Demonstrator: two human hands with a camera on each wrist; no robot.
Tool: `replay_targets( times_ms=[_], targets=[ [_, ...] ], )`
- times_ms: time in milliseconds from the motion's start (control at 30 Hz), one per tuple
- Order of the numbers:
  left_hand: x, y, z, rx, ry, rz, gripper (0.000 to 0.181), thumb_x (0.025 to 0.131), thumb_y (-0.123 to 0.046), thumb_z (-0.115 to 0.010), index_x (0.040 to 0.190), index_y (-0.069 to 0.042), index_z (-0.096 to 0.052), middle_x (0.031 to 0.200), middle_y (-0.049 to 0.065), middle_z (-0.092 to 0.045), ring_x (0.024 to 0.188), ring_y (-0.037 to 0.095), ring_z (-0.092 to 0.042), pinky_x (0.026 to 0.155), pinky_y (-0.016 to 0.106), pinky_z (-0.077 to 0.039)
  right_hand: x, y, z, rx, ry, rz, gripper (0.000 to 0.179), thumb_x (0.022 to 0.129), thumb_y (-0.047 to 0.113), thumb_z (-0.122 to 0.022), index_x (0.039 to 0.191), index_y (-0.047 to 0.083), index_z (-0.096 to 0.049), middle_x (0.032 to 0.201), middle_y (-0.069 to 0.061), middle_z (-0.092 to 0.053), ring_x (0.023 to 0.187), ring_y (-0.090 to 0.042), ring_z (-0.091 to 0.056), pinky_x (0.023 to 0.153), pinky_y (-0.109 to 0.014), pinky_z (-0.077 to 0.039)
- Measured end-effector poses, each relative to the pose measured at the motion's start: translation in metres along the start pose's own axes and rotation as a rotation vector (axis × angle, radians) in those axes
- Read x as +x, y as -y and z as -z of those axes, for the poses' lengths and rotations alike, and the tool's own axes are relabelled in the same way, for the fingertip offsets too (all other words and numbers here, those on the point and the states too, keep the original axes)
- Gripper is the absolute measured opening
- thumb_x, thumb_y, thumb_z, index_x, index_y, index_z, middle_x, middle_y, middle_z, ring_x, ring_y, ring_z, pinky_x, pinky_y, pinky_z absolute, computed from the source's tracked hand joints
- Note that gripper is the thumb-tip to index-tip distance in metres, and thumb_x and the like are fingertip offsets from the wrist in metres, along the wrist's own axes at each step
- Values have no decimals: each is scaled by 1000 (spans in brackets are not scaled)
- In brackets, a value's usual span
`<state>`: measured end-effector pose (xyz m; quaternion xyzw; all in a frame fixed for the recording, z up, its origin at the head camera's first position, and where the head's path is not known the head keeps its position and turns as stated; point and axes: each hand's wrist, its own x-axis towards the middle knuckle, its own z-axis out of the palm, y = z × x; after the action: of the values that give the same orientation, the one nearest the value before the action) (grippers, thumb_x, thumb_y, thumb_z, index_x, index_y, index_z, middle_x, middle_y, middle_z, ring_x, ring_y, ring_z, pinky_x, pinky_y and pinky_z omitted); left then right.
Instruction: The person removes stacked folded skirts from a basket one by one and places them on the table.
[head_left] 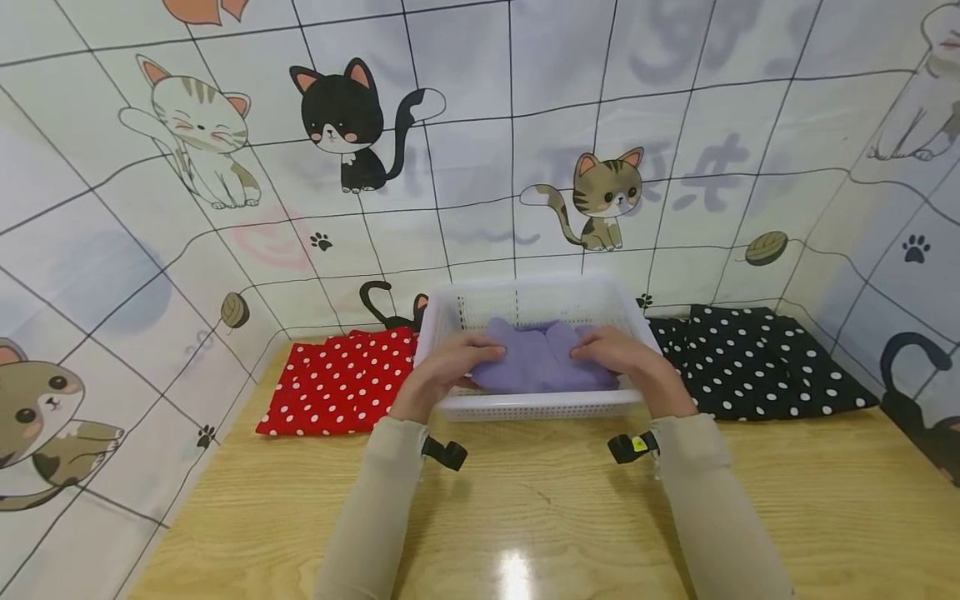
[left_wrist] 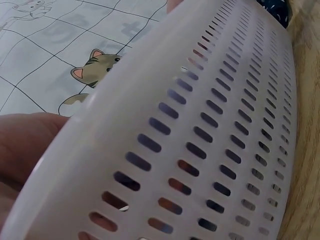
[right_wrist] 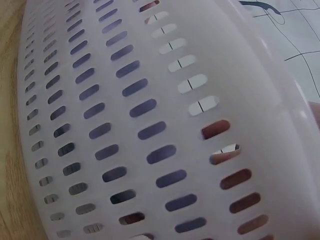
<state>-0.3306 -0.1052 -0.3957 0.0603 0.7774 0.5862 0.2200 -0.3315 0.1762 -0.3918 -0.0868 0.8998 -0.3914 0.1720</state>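
A folded purple cloth [head_left: 540,362] lies inside a white perforated plastic basket [head_left: 540,402]. My left hand [head_left: 457,358] grips its left side, thumb on top. On the right side my right hand [head_left: 617,350] holds it likewise, the thumb pointing inward. The other fingers are mostly hidden under or behind the cloth. Both wrist views look at the slotted front wall of the basket, the left one at its outer side [left_wrist: 125,115] and the right one too [right_wrist: 250,100]. Purple fabric and bits of fingers show through the slots.
A red cloth with white dots [head_left: 345,383] lies folded left of the basket. To the right is a black cloth with white dots [head_left: 757,367]. The wooden table [head_left: 525,500] meets a cat-patterned wall covering [head_left: 465,167] behind and at both sides.
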Motion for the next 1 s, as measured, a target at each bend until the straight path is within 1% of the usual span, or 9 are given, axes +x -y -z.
replay_targets(
  times_ms=[67, 133, 200, 300, 400, 567, 667, 833, 1000],
  targets=[
    [2, 0, 0, -12, -31, -7, 35, 98, -19, -68, 129, -2, -71, 141, 12, -60, 120, 24, -63, 102, 44, -57, 0, 0, 1, 38, -25, 11, 48, 101, 19, -58, 137, -13, -57, 157, -33, -41, 149, -49, -34, 124, -60, -30],
    [3, 0, 0, -36, -84, -15, 34, 96, -17, -70, 127, -3, -73, 141, 12, -62, 119, 22, -64, 103, 40, -56, -1, -1, 1, 128, -45, 16, 49, 100, 19, -62, 137, -12, -57, 156, -31, -43, 148, -47, -36, 124, -59, -29],
    [4, 0, 1, -72, -132, -23, 35, 95, -17, -71, 128, -5, -73, 143, 12, -62, 121, 23, -65, 106, 40, -55, -1, -3, 1, 235, -57, 25, 48, 100, 18, -64, 138, -11, -58, 154, -30, -47, 140, -41, -46, 119, -52, -38],
    [2, -2, 2, -156, -175, -23, 38, 95, -16, -70, 133, -9, -71, 149, 11, -58, 130, 27, -62, 111, 44, -51, -1, -5, 2, 357, -74, 21, 49, 100, 20, -64, 139, -8, -58, 151, -27, -50, 122, -29, -55, 98, -34, -51],
    [0, -5, 3, -243, -140, -17, 44, 97, -11, -67, 140, -8, -65, 154, 12, -51, 131, 29, -59, 108, 44, -54, -2, -6, 3, 414, -89, 12, 49, 100, 21, -64, 139, -8, -58, 147, -23, -51, 104, -17, -58, 81, -23, -53],
    [1, -5, 6, -367, -24, 23, 52, 99, -3, -59, 150, -4, -52, 155, 15, -44, 119, 27, -58, 92, 36, -62, -2, -7, 5, 391, -14, 11, 47, 103, 20, -60, 140, -9, -57, 142, -23, -56, 88, -7, -60, 73, -21, -54],
    [2, -3, 7, -390, 8, 42, 53, 99, -3, -59, 152, -2, -49, 155, 16, -43, 118, 26, -58, 100, 43, -59, -3, -7, 6, 340, 43, 9, 46, 104, 19, -57, 141, -8, -57, 148, -26, -53, 103, -14, -62, 78, -21, -53],
    [1, -3, 6, -324, 4, 55, 52, 99, -15, -64, 149, -3, -52, 148, 13, -53, 114, 23, -62, 110, 53, -51, -2, -5, 7, 222, 1, 63, 41, 102, 15, -56, 137, -6, -62, 155, -27, -48, 141, -37, -45, 100, -30, -45],
    [1, -5, 5, -330, -25, 52, 49, 99, -25, -66, 143, -7, -58, 145, 9, -54, 120, 25, -62, 111, 55, -49, 1, -5, 8, 213, -81, 98, 39, 100, 10, -59, 134, -7, -63, 154, -28, -48, 148, -42, -37, 118, -49, -34]
  ],
)
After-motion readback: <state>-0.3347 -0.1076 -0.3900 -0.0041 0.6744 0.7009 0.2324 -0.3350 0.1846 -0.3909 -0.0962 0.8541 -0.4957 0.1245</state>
